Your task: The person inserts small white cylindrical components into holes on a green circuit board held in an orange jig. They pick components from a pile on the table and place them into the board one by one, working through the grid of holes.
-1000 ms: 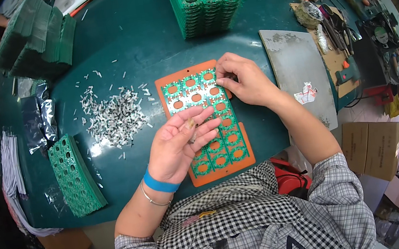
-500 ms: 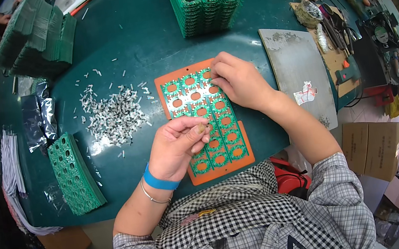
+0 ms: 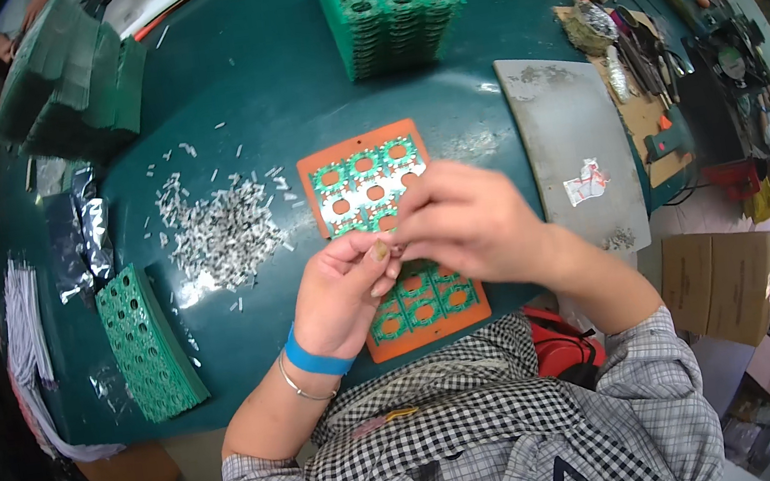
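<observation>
My left hand [image 3: 348,275] is closed in a pinch above the middle of a green circuit board panel [image 3: 423,306]. Whatever sits between its fingertips is too small to make out. My right hand [image 3: 465,220], slightly blurred, meets the left fingertips with its thumb and fingers pinched together; what it holds, if anything, is hidden. Beneath both hands the panel, with rows of oval openings, lies in an orange tray [image 3: 427,335]. Left of the tray spreads a loose heap of small pale-silver parts [image 3: 224,232].
Stacked green panels [image 3: 389,11] stand at the back, more [image 3: 77,81] at the far left, and a smaller stack [image 3: 148,345] at the left. A grey metal plate [image 3: 570,128] lies on the right, with tools [image 3: 647,50] beyond it. White wires [image 3: 24,327] hang along the left edge.
My right hand has come from the panel's upper right part toward me and leftward, to the left fingertips. My left hand has stayed nearly in place, still pinched.
</observation>
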`<action>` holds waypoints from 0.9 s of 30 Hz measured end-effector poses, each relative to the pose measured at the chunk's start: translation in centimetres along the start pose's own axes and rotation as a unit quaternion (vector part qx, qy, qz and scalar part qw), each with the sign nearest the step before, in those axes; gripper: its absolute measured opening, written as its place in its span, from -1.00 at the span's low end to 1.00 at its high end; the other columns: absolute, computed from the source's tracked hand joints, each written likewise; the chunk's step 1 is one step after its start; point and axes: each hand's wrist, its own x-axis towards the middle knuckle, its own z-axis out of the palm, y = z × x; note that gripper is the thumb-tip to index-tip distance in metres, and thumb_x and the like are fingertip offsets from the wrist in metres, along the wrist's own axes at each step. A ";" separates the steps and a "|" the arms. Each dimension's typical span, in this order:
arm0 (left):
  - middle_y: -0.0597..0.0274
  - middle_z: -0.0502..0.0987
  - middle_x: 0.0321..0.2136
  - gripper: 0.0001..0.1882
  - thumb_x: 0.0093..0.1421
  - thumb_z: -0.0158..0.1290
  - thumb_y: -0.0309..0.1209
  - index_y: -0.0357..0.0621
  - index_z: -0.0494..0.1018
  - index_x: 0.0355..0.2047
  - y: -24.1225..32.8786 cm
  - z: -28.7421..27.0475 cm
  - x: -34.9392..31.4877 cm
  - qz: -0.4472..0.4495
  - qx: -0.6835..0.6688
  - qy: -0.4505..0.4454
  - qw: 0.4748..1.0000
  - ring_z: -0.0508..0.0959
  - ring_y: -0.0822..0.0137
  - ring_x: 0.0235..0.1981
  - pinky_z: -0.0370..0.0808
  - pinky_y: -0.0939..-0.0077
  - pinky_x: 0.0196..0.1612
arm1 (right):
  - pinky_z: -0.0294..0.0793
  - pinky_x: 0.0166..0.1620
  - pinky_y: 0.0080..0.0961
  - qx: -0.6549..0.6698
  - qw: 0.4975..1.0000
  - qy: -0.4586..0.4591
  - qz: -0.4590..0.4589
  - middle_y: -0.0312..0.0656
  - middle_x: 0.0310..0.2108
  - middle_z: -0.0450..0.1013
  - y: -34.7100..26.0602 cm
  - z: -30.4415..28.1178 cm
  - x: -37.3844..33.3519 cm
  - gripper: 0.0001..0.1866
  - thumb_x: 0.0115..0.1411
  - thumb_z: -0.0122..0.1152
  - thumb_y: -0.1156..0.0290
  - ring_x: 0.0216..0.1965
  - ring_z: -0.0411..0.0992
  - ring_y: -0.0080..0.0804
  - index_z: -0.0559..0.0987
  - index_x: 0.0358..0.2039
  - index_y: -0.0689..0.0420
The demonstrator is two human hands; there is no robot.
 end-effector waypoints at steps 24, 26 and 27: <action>-0.23 0.27 0.24 -0.57 0.36 -0.16 -0.64 -0.47 0.17 0.23 2.9 -1.8 0.5 0.062 -0.100 0.023 0.993 0.37 -0.05 0.24 0.49 0.30 0.24 | 0.49 -0.27 -0.47 0.044 0.964 -0.063 0.254 -0.23 -0.29 0.49 5.9 -0.3 -2.2 -0.91 0.02 0.37 0.56 -0.31 0.50 -0.41 0.61 -0.43 0.23; -0.25 0.24 0.26 -0.53 0.36 -0.16 -0.64 -0.48 0.12 0.26 3.1 -0.6 0.5 0.082 -0.093 0.041 0.991 0.37 -0.07 0.24 0.51 0.31 0.22 | 0.48 -0.28 -0.47 0.039 0.964 -0.061 0.254 -0.24 -0.30 0.49 6.0 -0.3 -2.2 -0.89 0.03 0.38 0.55 -0.31 0.50 -0.41 0.61 -0.42 0.22; -0.25 0.22 0.27 -0.51 0.36 -0.17 -0.64 -0.48 0.10 0.28 3.1 -0.3 0.6 0.092 -0.090 0.050 0.990 0.37 -0.09 0.24 0.52 0.32 0.20 | 0.48 -0.28 -0.47 0.036 0.965 -0.060 0.254 -0.24 -0.30 0.49 6.0 -0.3 -2.2 -0.89 0.03 0.39 0.54 -0.31 0.50 -0.42 0.60 -0.42 0.22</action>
